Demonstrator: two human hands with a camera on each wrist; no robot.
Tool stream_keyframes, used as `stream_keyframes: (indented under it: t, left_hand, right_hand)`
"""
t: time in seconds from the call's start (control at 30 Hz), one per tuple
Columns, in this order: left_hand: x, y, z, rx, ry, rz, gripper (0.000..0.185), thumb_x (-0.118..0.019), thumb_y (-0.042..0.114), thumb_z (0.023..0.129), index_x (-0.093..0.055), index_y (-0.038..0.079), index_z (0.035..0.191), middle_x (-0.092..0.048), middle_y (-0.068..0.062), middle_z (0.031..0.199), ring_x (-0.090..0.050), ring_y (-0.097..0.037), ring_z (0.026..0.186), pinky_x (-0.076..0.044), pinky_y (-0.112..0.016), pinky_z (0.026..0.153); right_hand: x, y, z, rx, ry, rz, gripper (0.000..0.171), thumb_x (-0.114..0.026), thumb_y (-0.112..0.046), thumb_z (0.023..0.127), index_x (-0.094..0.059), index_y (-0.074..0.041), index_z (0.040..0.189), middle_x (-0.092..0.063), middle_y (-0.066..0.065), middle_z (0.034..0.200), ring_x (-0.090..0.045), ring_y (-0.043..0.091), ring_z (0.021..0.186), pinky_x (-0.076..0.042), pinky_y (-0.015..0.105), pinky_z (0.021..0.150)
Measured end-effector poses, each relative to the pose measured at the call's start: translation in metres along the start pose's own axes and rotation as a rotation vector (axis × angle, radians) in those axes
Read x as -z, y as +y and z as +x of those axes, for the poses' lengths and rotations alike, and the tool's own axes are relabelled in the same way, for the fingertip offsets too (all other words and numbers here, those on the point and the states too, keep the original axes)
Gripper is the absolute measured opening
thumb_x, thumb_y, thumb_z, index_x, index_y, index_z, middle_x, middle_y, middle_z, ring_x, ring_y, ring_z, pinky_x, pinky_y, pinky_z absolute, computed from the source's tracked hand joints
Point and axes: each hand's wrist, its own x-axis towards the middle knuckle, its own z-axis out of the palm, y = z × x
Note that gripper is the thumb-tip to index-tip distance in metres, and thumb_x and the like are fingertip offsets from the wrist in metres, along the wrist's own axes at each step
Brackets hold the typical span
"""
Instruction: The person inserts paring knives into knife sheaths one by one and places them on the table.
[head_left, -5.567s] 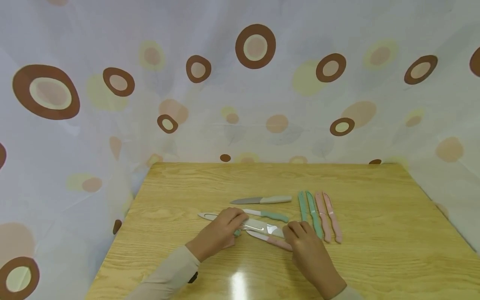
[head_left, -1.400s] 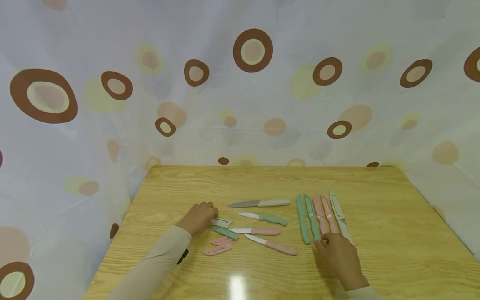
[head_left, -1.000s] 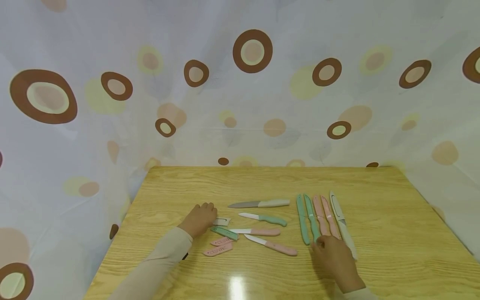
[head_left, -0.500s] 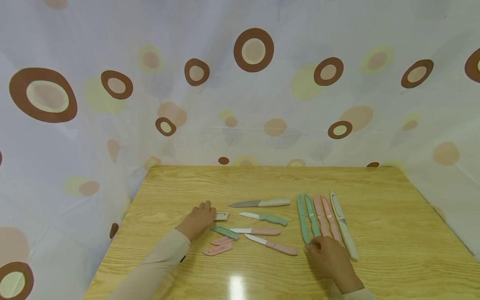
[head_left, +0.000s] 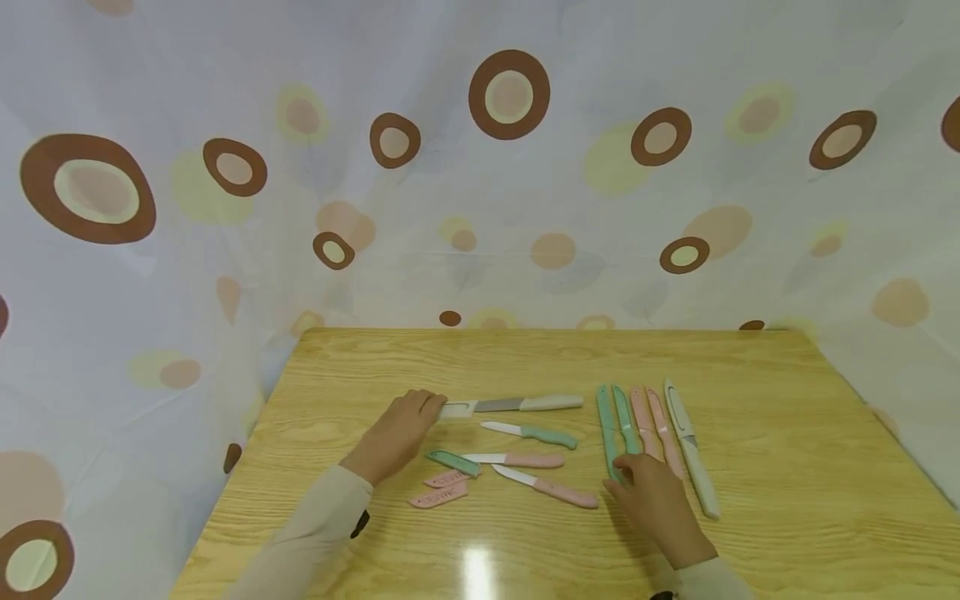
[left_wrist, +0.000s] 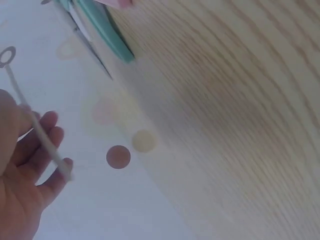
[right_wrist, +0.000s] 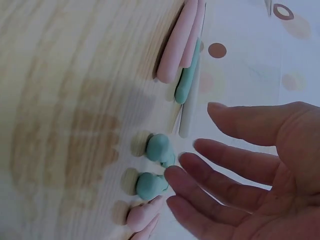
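Note:
My left hand (head_left: 397, 435) holds a white blade sheath (head_left: 456, 409) between thumb and fingers; the left wrist view shows the sheath (left_wrist: 42, 132) edge-on. In the head view its open end overlaps the tip side of the grey blade of a white-handled knife (head_left: 551, 403). That knife lies crosswise at the back. My right hand (head_left: 652, 504) hovers with loosely bent fingers at the handle ends of two green sheathed knives (head_left: 606, 417). In the right wrist view the right hand (right_wrist: 245, 175) holds nothing.
Below the white-handled knife lie a green-handled knife (head_left: 550, 437) and two pink-handled knives (head_left: 534, 460), blades bare. Left of them are a green sheath (head_left: 453, 462) and two pink sheaths (head_left: 438, 497). Two pink sheathed knives (head_left: 658, 417) and a white sheathed knife (head_left: 693, 454) continue the right-hand row.
The white sheathed knife, earlier in both hands, now lies at the row's right end. My left hand has carried the white sheath up and right to the grey blade. My right hand shifted slightly left.

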Motion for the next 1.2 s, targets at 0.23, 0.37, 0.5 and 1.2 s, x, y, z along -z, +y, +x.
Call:
stream_keyframes:
  t: [0.23,0.37,0.5,1.2]
  left_hand:
    - [0.002,0.012,0.001,-0.027,0.092,-0.122,0.035,-0.061,-0.001,0.092,-0.054,-0.002,0.125,-0.059,-0.012,0.113,-0.059,-0.023,0.103,-0.052,-0.028,0.088]
    - [0.004,0.017,-0.001,-0.027,0.088,-0.144,0.038,-0.063,0.000,0.090,-0.054,-0.001,0.127,-0.059,-0.011,0.115,-0.058,-0.022,0.104,-0.052,-0.028,0.088]
    - [0.007,0.019,-0.003,-0.043,0.101,-0.163,0.039,-0.065,-0.001,0.089,-0.055,0.000,0.127,-0.059,-0.009,0.116,-0.058,-0.021,0.105,-0.052,-0.027,0.090]
    - [0.012,0.023,-0.013,-0.104,0.107,-0.188,0.039,-0.066,0.000,0.088,-0.055,0.002,0.126,-0.060,-0.007,0.116,-0.059,-0.019,0.104,-0.052,-0.027,0.090]
  right_hand:
    - [-0.003,-0.011,0.016,0.033,0.107,-0.018,0.026,-0.075,-0.003,0.079,-0.067,0.010,0.101,-0.068,0.021,0.095,-0.066,0.036,0.086,-0.058,0.043,0.069]
    - [-0.004,-0.018,0.027,0.048,0.147,-0.012,0.023,-0.074,-0.002,0.081,-0.068,0.007,0.101,-0.066,0.019,0.097,-0.065,0.034,0.087,-0.057,0.043,0.069]
    - [-0.006,-0.024,0.038,0.060,0.153,-0.006,0.019,-0.073,-0.002,0.082,-0.068,0.006,0.098,-0.066,0.019,0.098,-0.064,0.035,0.088,-0.057,0.044,0.070]
    - [-0.033,-0.035,0.101,0.149,0.029,-0.078,0.024,-0.066,0.009,0.083,-0.064,0.012,0.107,-0.062,0.025,0.113,-0.059,0.042,0.107,-0.053,0.046,0.091]
